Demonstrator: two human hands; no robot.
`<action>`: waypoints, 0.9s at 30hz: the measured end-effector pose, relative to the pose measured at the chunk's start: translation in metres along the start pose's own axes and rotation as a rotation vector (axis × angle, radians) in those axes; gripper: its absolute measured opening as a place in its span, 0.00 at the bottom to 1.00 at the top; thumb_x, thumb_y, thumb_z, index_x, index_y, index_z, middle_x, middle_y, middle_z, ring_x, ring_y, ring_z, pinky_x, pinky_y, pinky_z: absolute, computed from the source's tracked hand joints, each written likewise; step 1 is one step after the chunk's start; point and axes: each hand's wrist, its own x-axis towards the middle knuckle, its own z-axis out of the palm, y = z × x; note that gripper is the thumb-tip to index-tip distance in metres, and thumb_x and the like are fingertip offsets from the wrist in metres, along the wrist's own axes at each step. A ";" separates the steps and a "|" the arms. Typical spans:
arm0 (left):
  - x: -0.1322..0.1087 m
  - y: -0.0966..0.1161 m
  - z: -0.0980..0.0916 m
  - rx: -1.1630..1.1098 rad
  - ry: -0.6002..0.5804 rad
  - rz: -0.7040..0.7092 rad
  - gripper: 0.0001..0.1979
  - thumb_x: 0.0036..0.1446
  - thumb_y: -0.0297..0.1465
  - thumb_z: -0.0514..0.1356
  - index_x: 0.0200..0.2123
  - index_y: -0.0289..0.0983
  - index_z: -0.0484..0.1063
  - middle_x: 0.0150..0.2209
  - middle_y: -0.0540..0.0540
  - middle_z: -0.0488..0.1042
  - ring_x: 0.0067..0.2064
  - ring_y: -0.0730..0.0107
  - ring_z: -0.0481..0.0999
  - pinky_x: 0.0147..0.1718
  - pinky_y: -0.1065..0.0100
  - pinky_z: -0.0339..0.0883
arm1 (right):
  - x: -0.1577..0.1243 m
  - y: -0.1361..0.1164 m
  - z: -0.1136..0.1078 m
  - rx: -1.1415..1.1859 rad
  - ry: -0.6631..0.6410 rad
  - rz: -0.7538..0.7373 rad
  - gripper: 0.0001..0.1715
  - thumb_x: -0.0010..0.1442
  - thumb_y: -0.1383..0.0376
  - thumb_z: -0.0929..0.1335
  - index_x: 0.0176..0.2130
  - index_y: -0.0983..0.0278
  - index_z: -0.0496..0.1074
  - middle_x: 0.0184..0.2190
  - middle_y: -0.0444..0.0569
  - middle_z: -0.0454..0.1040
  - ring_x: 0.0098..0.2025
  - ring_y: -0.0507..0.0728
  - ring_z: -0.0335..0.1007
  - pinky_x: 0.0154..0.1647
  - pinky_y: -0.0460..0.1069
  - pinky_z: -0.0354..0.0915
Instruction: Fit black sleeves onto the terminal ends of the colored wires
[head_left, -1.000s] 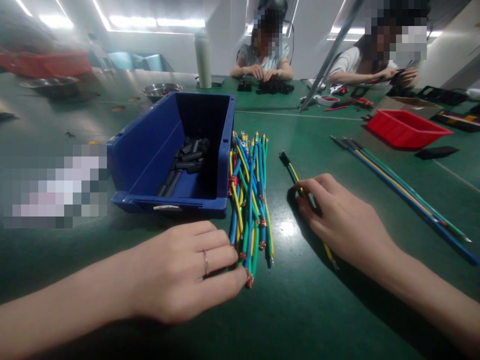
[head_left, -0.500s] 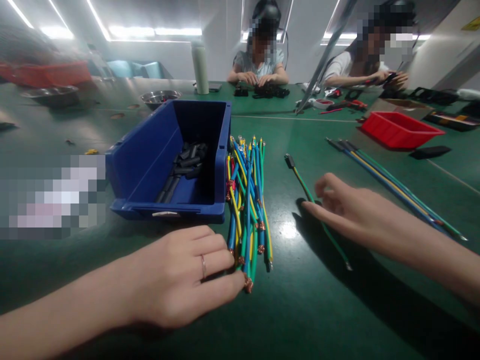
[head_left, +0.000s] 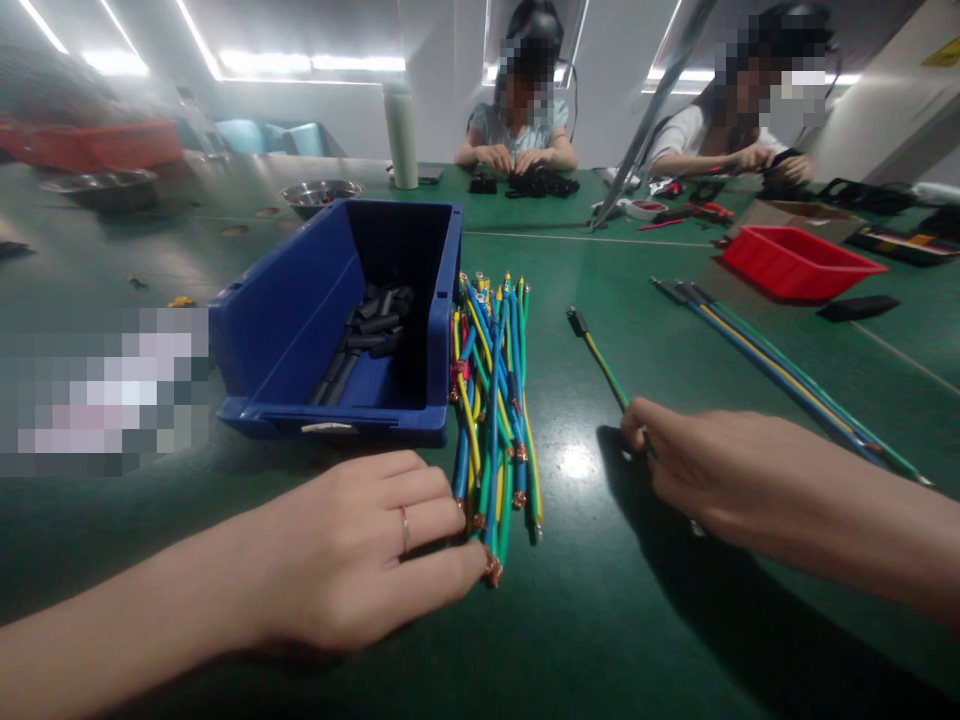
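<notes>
Counter [head_left: 559,630], green, spanned the scene. Blue bin [head_left: 300,300] on it, left of centre, front lip facing near. Red tray [head_left: 802,280] stood far right. Bundle of wires [head_left: 495,400] (blue, green, yellow) lay just right of the bin, running near to far, bare copper at several near ends. Row of wires [head_left: 780,370] lay slanted at right, apart from the bundle. Left hand [head_left: 375,550]: fingers together, at the bundle's near end, thumb touching there; couldn't tell whether it gripped. Right hand [head_left: 690,470]: fingers narrow, pinching a green-and-yellow wire [head_left: 602,365] between bundle and row; the wire's near part was mostly hidden by the hand. Black tubes [head_left: 382,325] were piled in the bin. Black sleeve [head_left: 577,322] sat on the held wire's far end. Thin ring [head_left: 405,530], left hand.
</notes>
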 end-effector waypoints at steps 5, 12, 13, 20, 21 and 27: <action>0.001 0.000 0.001 -0.001 0.013 0.007 0.16 0.72 0.25 0.46 0.43 0.32 0.74 0.35 0.43 0.78 0.34 0.64 0.73 0.31 0.62 0.66 | 0.007 -0.008 -0.003 0.025 0.009 0.014 0.10 0.62 0.62 0.59 0.43 0.58 0.65 0.23 0.44 0.71 0.21 0.54 0.63 0.23 0.49 0.48; 0.000 0.000 0.001 -0.010 0.027 0.006 0.16 0.73 0.25 0.45 0.43 0.32 0.74 0.35 0.43 0.78 0.34 0.64 0.73 0.32 0.62 0.65 | 0.011 -0.007 -0.006 -0.009 0.117 0.090 0.12 0.59 0.56 0.62 0.41 0.57 0.67 0.28 0.45 0.73 0.24 0.55 0.65 0.24 0.49 0.51; 0.000 0.000 0.002 -0.013 0.028 0.005 0.16 0.73 0.25 0.45 0.43 0.32 0.74 0.35 0.43 0.78 0.34 0.64 0.73 0.32 0.62 0.65 | 0.012 -0.007 -0.004 0.007 0.169 0.093 0.13 0.57 0.55 0.63 0.41 0.57 0.68 0.31 0.46 0.74 0.25 0.56 0.67 0.25 0.50 0.53; 0.000 0.000 0.001 0.008 0.005 -0.002 0.18 0.73 0.25 0.45 0.43 0.32 0.75 0.33 0.43 0.78 0.32 0.64 0.72 0.30 0.62 0.65 | 0.022 -0.027 0.004 0.322 0.599 0.261 0.14 0.60 0.57 0.61 0.44 0.59 0.65 0.36 0.49 0.75 0.33 0.58 0.73 0.31 0.51 0.61; 0.000 0.000 0.001 0.010 -0.004 0.003 0.18 0.73 0.25 0.45 0.43 0.32 0.75 0.33 0.43 0.78 0.32 0.65 0.72 0.30 0.62 0.65 | 0.022 -0.031 0.004 0.340 0.631 0.268 0.14 0.61 0.57 0.60 0.45 0.59 0.64 0.37 0.50 0.75 0.34 0.58 0.73 0.32 0.52 0.62; -0.002 0.000 0.004 -0.004 0.008 -0.006 0.18 0.73 0.25 0.44 0.44 0.33 0.74 0.34 0.42 0.78 0.34 0.63 0.74 0.33 0.61 0.68 | 0.018 -0.039 0.000 0.139 0.481 0.203 0.17 0.63 0.53 0.58 0.43 0.62 0.63 0.32 0.52 0.72 0.27 0.57 0.67 0.27 0.50 0.56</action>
